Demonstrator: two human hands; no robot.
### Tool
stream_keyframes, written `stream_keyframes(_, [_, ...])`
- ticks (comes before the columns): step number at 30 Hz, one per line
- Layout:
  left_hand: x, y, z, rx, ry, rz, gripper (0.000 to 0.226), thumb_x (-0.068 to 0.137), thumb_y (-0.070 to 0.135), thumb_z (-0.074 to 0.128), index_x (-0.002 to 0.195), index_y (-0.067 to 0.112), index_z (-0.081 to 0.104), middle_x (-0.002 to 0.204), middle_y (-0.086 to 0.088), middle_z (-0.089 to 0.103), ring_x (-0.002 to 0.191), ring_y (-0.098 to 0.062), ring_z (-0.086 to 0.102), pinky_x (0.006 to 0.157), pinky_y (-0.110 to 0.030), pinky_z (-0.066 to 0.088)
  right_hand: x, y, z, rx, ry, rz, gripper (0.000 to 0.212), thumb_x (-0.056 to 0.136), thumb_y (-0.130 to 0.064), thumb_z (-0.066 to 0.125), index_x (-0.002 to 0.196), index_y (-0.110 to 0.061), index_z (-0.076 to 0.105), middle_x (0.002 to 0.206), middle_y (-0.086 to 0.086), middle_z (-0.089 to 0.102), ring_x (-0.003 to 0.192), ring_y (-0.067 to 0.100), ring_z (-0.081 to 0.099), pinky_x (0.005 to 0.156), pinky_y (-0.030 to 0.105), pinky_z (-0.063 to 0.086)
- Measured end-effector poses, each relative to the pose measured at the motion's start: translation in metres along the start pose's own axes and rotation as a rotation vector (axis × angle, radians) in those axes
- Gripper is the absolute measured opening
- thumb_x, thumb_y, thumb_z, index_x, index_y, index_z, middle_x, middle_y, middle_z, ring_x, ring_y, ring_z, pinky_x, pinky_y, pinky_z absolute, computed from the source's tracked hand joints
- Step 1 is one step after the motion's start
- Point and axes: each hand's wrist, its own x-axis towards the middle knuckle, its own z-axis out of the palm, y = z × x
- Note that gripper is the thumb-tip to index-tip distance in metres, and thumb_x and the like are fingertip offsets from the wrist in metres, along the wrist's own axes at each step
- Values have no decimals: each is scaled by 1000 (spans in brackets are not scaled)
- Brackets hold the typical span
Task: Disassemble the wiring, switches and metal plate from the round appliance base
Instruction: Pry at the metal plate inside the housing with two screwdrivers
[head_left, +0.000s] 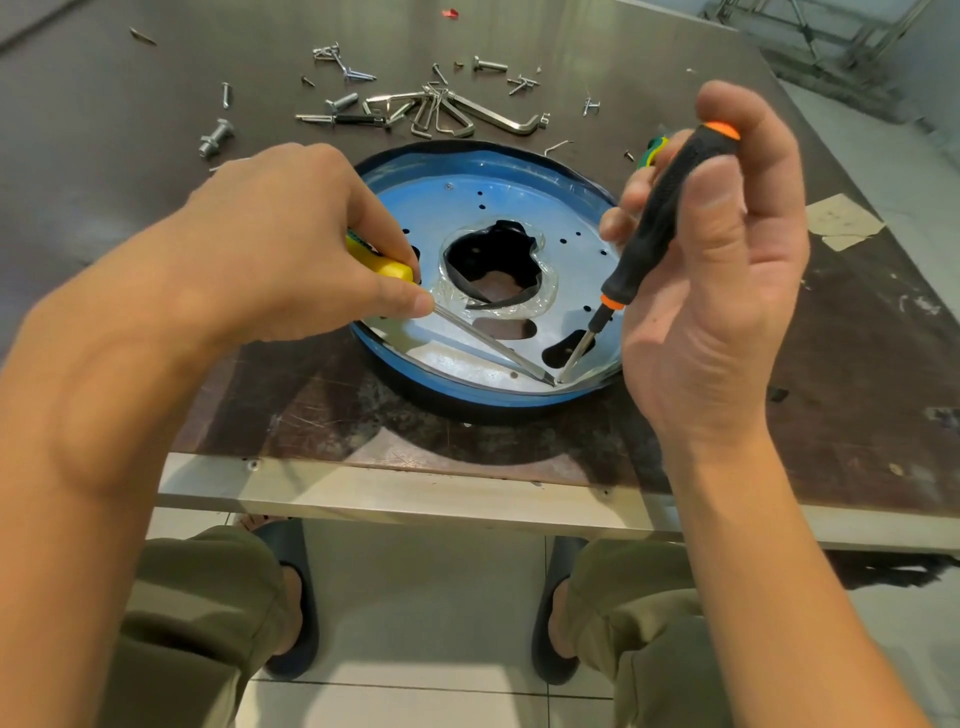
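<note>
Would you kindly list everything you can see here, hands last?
round appliance base: one, blue-rimmed, table centre.
metal plate: one, silvery, inside the base.
yellow-handled screwdriver: one, yellow, tip at plate's near edge.
black-and-orange screwdriver: one, black, orange, tip beside the other's.
green-handled tool: one, green, beyond base's right edge.
hex keys: one bunch, silvery, behind base.
screws and bolts: many, silvery, scattered far side.
table: one, dark brown, beneath.
left hand: one, grips yellow-handled screwdriver.
right hand: one, grips black-and-orange screwdriver.
</note>
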Motion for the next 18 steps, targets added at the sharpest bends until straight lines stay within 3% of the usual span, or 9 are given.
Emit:
stream_keyframes(6, [0,0,0,8,3,-2,39,60,70,67,88,44,76,94,7,68,89,-25,57,78,-42,52,0,0,-2,48,-14,28,28,105,-2,32,128,-2,48,102,17,60,86,29,56,82,40,46])
stream_keyframes(11, [0,0,1,18,16,-6,35,63,68,71,88,45,76,94,7,68,88,-25,57,77,-41,51,1,0,0,3,14,9,21,104,-2,44,122,-9,51,93,4,55,80,17,56,69,35,46])
stream_keyframes(15, [0,0,1,8,23,-15,34,62,68,71,86,45,76,92,8,68,87,-25,57,77,-41,51,0,1,-4,22,-7,19,26,104,-1,37,128,-3,48,98,13,59,83,24,56,80,39,46])
stream_keyframes(18, [0,1,1,6,20,-16,36,60,69,70,86,45,76,91,8,68,86,-25,57,76,-40,51,0,-1,-2,79,20,44,25,103,-7,34,122,-5,50,100,14,57,87,26,55,78,38,45])
